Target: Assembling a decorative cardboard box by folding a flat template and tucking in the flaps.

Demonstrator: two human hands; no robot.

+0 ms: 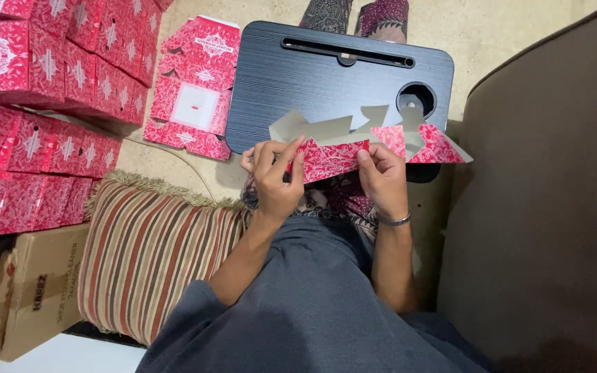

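Head view, nearest first: left hand [276, 176] and right hand [383, 177] have their fingers pinched on a flat red patterned carton blank [354, 153], held over the lap so its grey flaps hang free. Beyond lies the dark lap bench [312, 90], then a flat blank [195, 90] and stacked red boxes [43, 62].

A dark lap desk [312, 90] rests over the legs; at its nine o'clock, a flat red carton [193, 90] lies on the floor [492, 27].
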